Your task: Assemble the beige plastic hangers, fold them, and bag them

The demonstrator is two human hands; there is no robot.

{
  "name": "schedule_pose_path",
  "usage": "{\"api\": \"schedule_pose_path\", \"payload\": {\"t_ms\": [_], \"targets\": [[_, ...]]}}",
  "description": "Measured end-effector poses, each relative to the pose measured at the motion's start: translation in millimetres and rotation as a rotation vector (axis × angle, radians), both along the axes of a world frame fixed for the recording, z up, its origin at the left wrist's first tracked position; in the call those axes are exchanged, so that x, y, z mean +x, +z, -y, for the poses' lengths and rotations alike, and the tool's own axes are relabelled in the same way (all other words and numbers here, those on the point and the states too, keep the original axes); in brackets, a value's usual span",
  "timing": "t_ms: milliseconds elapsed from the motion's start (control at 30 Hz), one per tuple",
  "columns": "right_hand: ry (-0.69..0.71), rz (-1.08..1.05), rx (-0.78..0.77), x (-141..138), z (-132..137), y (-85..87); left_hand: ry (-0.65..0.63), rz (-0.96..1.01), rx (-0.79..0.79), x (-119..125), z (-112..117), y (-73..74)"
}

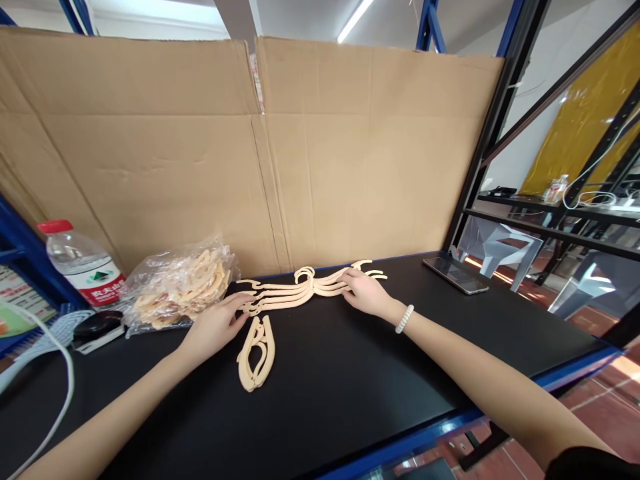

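Note:
Several unfolded cream plastic hangers (289,293) lie side by side near the back of the black table, hooks towards the cardboard. The fingers of my left hand (214,329) are closed on their left ends. At the right ends, my right hand (369,293), with a white beaded bracelet at the wrist, grips the arms between thumb and fingers. A folded hanger (271,343) of the same colour rests on the table just in front of the left ends, touched by neither hand. My fingers partly hide the hanger ends.
A clear plastic bag (183,290) full of folded hangers sits left of my left hand. Beyond it are a red-capped water bottle (83,263), a black object (97,327) and a white cable (67,393). A phone (455,275) lies at the right. Tall cardboard (360,160) closes off the back.

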State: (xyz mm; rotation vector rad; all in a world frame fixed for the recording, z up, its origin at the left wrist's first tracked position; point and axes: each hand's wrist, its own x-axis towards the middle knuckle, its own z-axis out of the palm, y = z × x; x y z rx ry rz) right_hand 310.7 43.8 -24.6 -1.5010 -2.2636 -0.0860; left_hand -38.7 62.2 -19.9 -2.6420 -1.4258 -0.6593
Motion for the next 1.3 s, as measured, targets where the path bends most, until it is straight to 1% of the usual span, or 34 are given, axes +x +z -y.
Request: {"api": "schedule_pose_path", "payload": {"t_ms": [100,200,467,633,733,867,1067,1300], "targets": [[-0.004,0.008,-0.009,5.2,1.0,-6.4,0.020,-0.028,0.004,-0.2,-1.0,-8.8],[0.002,0.032,-0.023,5.5,0.6,-8.3,0.003,-0.024,0.022,-1.3,-0.5,-13.7],[-0.021,0.090,-0.025,7.3,1.8,-7.0,-0.072,0.056,0.050,-3.2,1.0,-18.4],[-0.028,0.086,-0.047,13.1,-0.6,-4.2,-0.084,0.066,0.150,-2.9,-0.4,-22.2],[-0.029,0.057,-0.052,16.1,-0.7,-0.3,-0.082,0.055,0.172,-2.3,0.3,-22.8],[-0.042,0.038,-0.077,18.2,0.6,3.2,-0.088,0.061,0.119,-2.2,1.5,-22.8],[-0.039,0.039,-0.120,18.8,-0.2,1.0,-0.089,0.082,0.015,-1.8,1.8,-21.1],[-0.087,0.064,-0.139,18.9,-1.0,0.9,-0.104,0.116,-0.017,-1.5,-0.1,-21.8]]}}
